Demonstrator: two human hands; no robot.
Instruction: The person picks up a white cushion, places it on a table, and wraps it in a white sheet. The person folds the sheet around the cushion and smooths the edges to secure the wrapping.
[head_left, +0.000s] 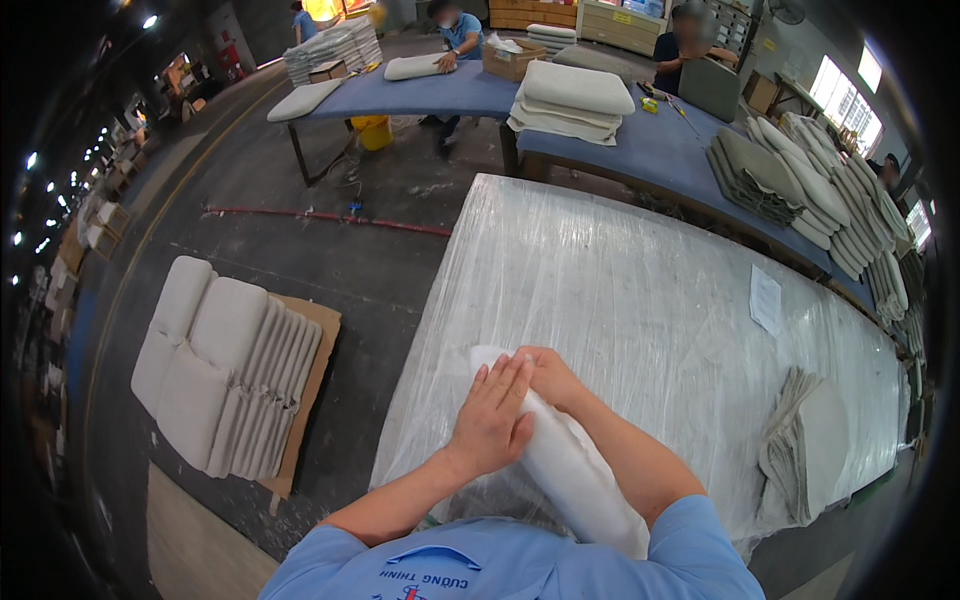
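Note:
A white, padded seat cushion (578, 468) stands on its narrow edge between my forearms, its near end close to my shirt. My left hand (492, 412) lies flat along the left side of its far end, fingers stretched out. On the other side, my right hand (552, 378) has its fingers curled over the cushion's far top corner. The fingertips of both hands come close together there. Below is a broad surface wrapped in clear plastic film (620, 270). To the right lies a pile of pale grey fabric covers (808, 445).
Stacked pale cushions (225, 325) sit on cardboard (322, 318) on the floor at left. A paper sheet (766, 300) lies on the film. Beyond, a blue table (655, 150) bears more cushion stacks (575, 95); people work behind it. A red pipe (320, 218) crosses the floor.

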